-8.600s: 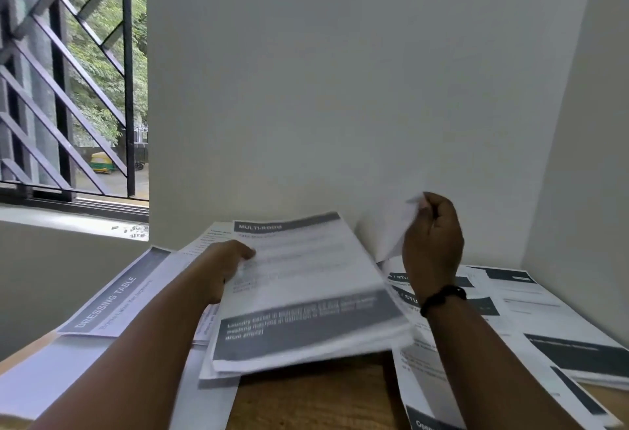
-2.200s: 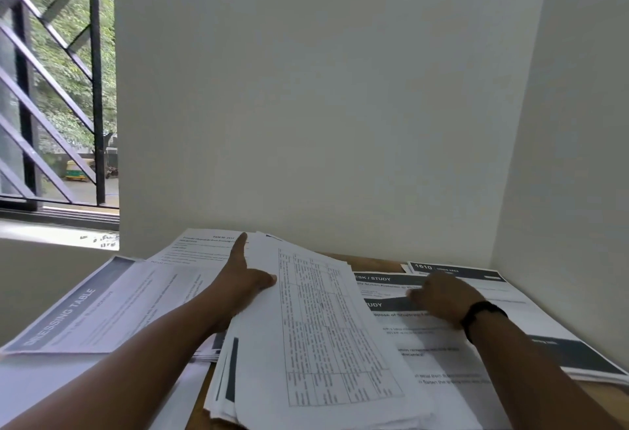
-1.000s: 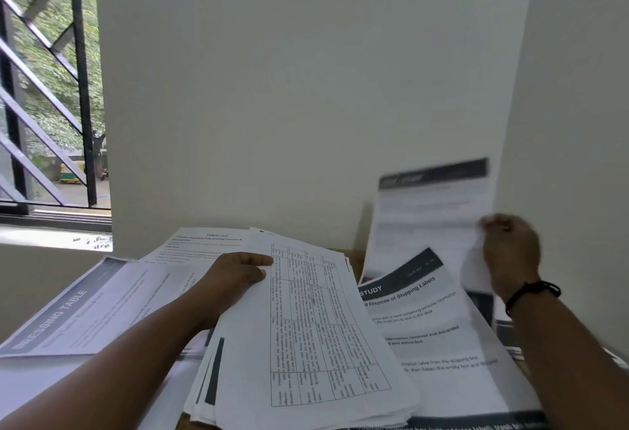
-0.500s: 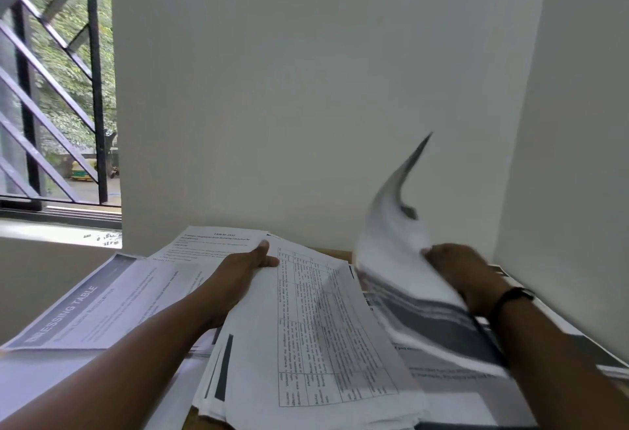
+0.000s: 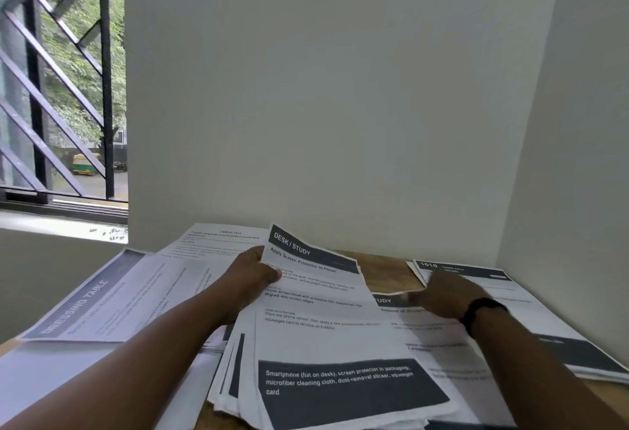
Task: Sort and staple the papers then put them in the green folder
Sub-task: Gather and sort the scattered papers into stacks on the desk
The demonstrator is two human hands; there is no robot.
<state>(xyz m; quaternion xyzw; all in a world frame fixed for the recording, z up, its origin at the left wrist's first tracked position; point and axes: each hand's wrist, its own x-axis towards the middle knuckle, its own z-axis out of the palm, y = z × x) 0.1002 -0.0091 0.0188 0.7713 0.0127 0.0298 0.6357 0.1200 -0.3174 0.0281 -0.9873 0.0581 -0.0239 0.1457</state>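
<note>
A thick stack of printed papers (image 5: 323, 334) lies tilted in the middle of the desk. Its top sheet is headed "DESK / STUDY". My left hand (image 5: 252, 274) grips the stack's far left edge, with the thumb on the top sheet. My right hand (image 5: 442, 297) rests on the right pile of papers (image 5: 432, 337), fingers stretched toward the left and slightly blurred. A black band sits on that wrist. Neither a green folder nor a stapler is in view.
A "DRESSING TABLE" sheet (image 5: 102, 297) lies at the left, a text sheet (image 5: 221, 239) at the back, and a "1610" sheet (image 5: 476, 274) at the far right. The wooden desk (image 5: 384, 269) meets white walls behind and to the right. A barred window (image 5: 61, 89) is at the left.
My right hand lifted a "DESK / STUDY" sheet off the right pile, swung it over and laid it on the stack in my left hand. It then returned to the right pile.
</note>
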